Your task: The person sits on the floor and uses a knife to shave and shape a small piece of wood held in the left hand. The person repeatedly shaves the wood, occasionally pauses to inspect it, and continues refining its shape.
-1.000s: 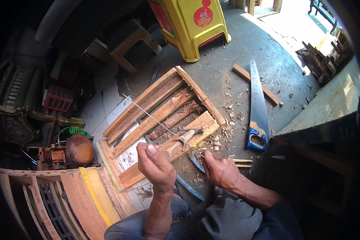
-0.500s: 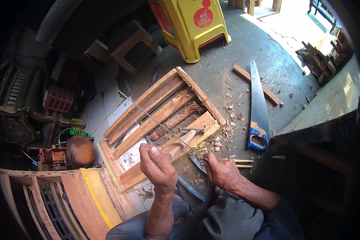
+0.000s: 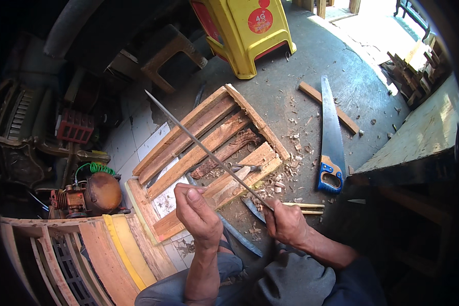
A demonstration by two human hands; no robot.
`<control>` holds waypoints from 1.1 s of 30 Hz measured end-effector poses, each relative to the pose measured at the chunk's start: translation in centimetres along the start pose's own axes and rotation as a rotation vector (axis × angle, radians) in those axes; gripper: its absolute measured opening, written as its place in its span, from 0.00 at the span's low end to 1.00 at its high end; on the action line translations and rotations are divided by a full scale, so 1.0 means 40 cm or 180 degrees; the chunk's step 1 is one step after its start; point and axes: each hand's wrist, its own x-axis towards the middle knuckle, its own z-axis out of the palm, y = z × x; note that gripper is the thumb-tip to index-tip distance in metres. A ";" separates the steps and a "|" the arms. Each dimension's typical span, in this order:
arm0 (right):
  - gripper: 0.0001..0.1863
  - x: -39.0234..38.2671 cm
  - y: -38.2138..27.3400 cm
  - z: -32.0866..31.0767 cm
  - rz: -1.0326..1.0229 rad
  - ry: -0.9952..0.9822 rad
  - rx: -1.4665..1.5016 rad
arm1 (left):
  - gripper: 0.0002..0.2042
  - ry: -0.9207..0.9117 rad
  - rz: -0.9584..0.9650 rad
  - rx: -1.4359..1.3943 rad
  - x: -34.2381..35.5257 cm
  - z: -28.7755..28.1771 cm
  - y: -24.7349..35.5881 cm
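My right hand [image 3: 285, 222] is closed round a long thin metal rod or file [image 3: 204, 149], which slants up to the left over the wooden slatted frame [image 3: 209, 109] on the floor. My left hand [image 3: 196, 214] is closed to the left of it, thumb pressed on the fingers; what it holds is hidden. Just beyond my hands a hammer-like tool [image 3: 256, 168] and a pale tapered wood piece [image 3: 237, 178] lie on the frame's near rail. A flat metal blade [image 3: 253, 209] and pale sticks [image 3: 308, 209] lie beside my right hand.
A handsaw [image 3: 327, 137] and wood strip [image 3: 308, 92] lie among shavings at the right, near a pale board [image 3: 413, 132]. A yellow plastic stool [image 3: 239, 41] stands beyond. A rusty compressor [image 3: 102, 191] and slatted wooden piece [image 3: 86, 250] are at the left, offcuts [image 3: 408, 76] at far right.
The rod has swung up, its far tip now higher and further left. My right hand has shifted slightly right and down; my left hand stays closed in nearly the same place.
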 end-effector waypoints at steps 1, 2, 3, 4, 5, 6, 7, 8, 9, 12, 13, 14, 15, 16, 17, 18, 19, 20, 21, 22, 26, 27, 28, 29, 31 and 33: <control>0.07 0.004 0.013 0.007 0.0196 -0.0340 -0.0205 | 0.16 -0.0034 0.0041 -0.0002 0.001 -0.001 0.001; 0.06 0.011 0.029 0.008 0.0650 -0.0737 -0.0485 | 0.16 0.0036 -0.0021 0.0026 0.001 -0.008 0.002; 0.07 0.003 0.030 0.006 0.0545 -0.0398 -0.0268 | 0.16 0.0070 0.0011 -0.0071 -0.001 -0.012 0.003; 0.07 -0.002 0.024 0.008 0.0418 -0.0063 -0.0032 | 0.16 0.0114 0.0052 -0.0147 0.003 -0.015 -0.004; 0.08 -0.029 0.000 -0.008 0.0420 0.0176 0.0190 | 0.16 0.0075 -0.0044 -0.0228 -0.017 -0.016 -0.002; 0.07 -0.026 -0.014 -0.021 0.0150 0.0409 0.0444 | 0.17 0.0103 -0.0094 -0.0328 -0.013 0.001 -0.006; 0.07 -0.023 -0.004 -0.015 0.0058 0.0265 0.0277 | 0.17 0.0054 -0.0042 -0.0287 -0.010 0.003 -0.003; 0.07 -0.024 0.015 0.000 -0.0033 0.0119 0.0108 | 0.17 0.0008 0.0009 -0.0245 -0.010 0.002 -0.001; 0.07 -0.020 0.026 0.007 -0.0120 -0.0027 -0.0062 | 0.17 -0.0038 0.0058 -0.0203 -0.007 0.003 0.002; 0.08 0.017 -0.009 -0.026 -0.0140 0.0021 0.0120 | 0.18 0.0019 -0.0037 -0.0247 0.005 -0.002 -0.001; 0.09 0.016 -0.028 -0.037 -0.0194 0.0199 0.0263 | 0.18 0.0003 -0.0102 -0.0277 0.003 -0.003 -0.003; 0.09 0.013 -0.033 -0.035 -0.0342 0.0430 0.0473 | 0.18 -0.0015 -0.0107 -0.0268 -0.001 -0.002 -0.005; 0.08 0.002 -0.021 -0.013 -0.0173 0.0219 0.0215 | 0.18 -0.0033 -0.0111 -0.0259 -0.005 0.001 -0.006; 0.08 -0.006 0.008 0.014 -0.0040 0.0051 -0.0069 | 0.18 -0.0024 -0.0068 -0.0281 0.001 0.008 0.001; 0.09 -0.003 0.027 0.029 0.0072 -0.0128 -0.0339 | 0.18 0.0007 -0.0074 -0.0302 0.004 0.007 0.004; 0.09 0.003 0.052 0.026 0.0423 -0.0388 -0.0267 | 0.18 0.0038 -0.0080 -0.0322 0.007 0.007 0.006; 0.09 -0.005 0.058 0.026 0.0511 -0.0263 -0.0179 | 0.18 0.0031 -0.0108 -0.0325 0.006 0.003 0.000; 0.09 -0.014 0.059 0.025 0.0601 -0.0138 -0.0091 | 0.19 -0.0041 -0.0146 -0.0424 0.000 -0.008 -0.007; 0.09 -0.020 0.056 0.025 0.0692 -0.0015 -0.0003 | 0.19 -0.0087 -0.0372 -0.0482 0.001 -0.016 -0.016; 0.09 -0.019 0.047 0.013 0.0738 0.0067 0.0112 | 0.20 -0.0129 -0.0606 -0.0566 0.002 -0.018 -0.022; 0.09 -0.032 0.039 0.035 0.0696 0.0270 0.0203 | 0.21 -0.0588 -0.0847 -0.1565 0.022 -0.027 -0.008; 0.08 -0.030 0.040 0.037 0.0690 0.0192 0.0211 | 0.21 -0.0694 -0.0737 -0.1795 0.028 -0.026 -0.006; 0.08 -0.027 0.040 0.040 0.0690 0.0112 0.0228 | 0.21 -0.0955 -0.0760 -0.2114 0.030 -0.033 -0.017; 0.08 -0.023 0.037 0.041 0.0690 0.0033 0.0244 | 0.20 -0.0967 -0.0846 -0.2179 0.027 -0.035 -0.018; 0.06 -0.011 0.009 0.021 0.0374 0.0204 0.0267 | 0.19 -0.0960 -0.1012 -0.2294 0.023 -0.039 -0.015; 0.06 0.014 -0.041 -0.036 -0.0020 0.0500 0.0356 | 0.17 -0.0721 -0.0959 -0.2732 0.014 -0.028 -0.039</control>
